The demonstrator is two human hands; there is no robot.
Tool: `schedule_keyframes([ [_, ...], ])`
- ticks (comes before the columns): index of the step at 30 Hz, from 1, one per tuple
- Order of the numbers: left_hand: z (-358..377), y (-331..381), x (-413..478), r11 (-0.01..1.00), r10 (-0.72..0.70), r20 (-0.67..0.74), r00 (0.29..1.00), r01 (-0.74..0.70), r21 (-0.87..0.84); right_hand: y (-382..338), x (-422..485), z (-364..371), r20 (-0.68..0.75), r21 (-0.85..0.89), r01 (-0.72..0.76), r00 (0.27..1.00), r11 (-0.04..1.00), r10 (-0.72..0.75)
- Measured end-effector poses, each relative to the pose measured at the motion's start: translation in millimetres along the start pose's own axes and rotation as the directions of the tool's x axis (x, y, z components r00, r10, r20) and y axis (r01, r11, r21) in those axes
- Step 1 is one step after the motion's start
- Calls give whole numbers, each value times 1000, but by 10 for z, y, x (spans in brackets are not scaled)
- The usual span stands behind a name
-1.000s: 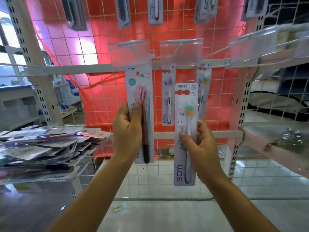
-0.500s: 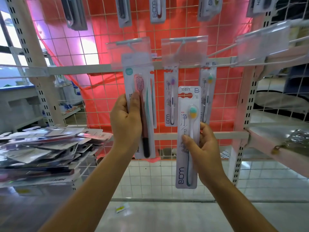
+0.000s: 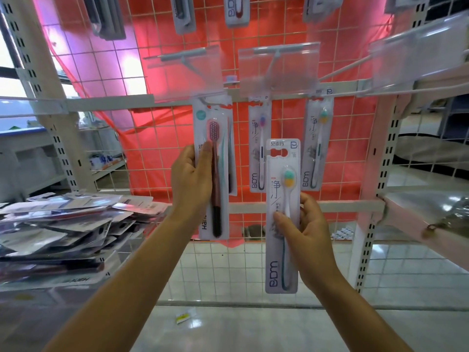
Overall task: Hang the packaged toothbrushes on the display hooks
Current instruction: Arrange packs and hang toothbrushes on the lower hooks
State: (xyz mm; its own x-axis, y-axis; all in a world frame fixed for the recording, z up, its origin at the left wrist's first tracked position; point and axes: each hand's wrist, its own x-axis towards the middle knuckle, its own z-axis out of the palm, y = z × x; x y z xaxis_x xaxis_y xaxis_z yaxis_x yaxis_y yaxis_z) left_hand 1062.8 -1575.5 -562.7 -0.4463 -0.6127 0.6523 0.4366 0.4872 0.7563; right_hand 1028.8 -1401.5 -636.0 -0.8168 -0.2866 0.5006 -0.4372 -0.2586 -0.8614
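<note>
Okay, my left hand [image 3: 191, 181] is gripping the pink toothbrush pack [image 3: 219, 138], its top reaching the left hook [image 3: 205, 99] under a clear tag holder [image 3: 187, 72]. My right hand [image 3: 308, 232] is pinching the white EDM pack [image 3: 279, 189] upright, lower, in front of two hanging packs [image 3: 258, 148]. A loose pile of packs [image 3: 63, 224] is lying at left.

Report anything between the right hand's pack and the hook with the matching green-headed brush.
Nothing visible blocks it. The pack in the right hand sits below and left of that hook, whose wire runs to the right edge, tip unseen. One matching pack already hangs on it.
</note>
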Motion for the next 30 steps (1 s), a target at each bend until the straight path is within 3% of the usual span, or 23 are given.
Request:
schedule_keyframes([
  [10, 373, -373, 636, 959, -166, 61, 984, 147, 244, 86, 22, -182, -1, -36, -45, 999, 998, 45],
  [27, 558, -665, 971, 933, -295, 74, 953, 270, 239, 112, 48, -271, -13, -75, -103, 995, 992, 102],
  [30, 568, -693, 872, 923, -329, 20, 944, 317, 217, 83, 55, -275, -11, -46, -92, 996, 995, 92],
])
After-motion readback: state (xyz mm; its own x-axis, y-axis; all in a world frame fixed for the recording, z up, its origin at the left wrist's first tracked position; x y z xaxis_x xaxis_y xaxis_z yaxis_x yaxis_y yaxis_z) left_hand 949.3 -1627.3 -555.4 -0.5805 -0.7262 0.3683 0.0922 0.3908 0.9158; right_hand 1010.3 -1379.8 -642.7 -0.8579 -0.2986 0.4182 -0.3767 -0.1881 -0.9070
